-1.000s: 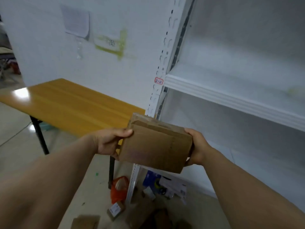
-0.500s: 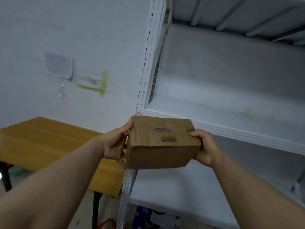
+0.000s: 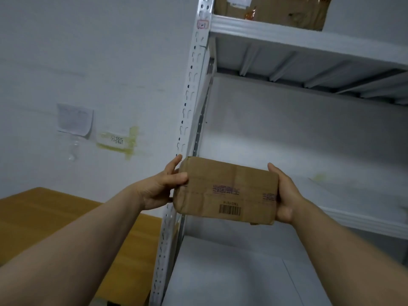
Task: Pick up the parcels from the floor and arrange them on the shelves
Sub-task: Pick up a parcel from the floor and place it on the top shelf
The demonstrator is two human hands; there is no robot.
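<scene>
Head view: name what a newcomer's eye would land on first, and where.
A brown cardboard parcel sits centre frame, gripped at its ends by the left hand and right hand, in front of a white shelf. Another box stands on the top shelf.

Brown cardboard parcel [image 3: 225, 191], barcode facing camera, apparently level, before white shelves [image 3: 309, 38]

Both arms stretched forward, left hand [image 3: 162, 187] and right hand [image 3: 287, 198] raised, fingers curled, palms facing inward

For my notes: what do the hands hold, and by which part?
A cardboard parcel, gripped at its two short ends: left hand on the left end, right hand on the right.
</scene>
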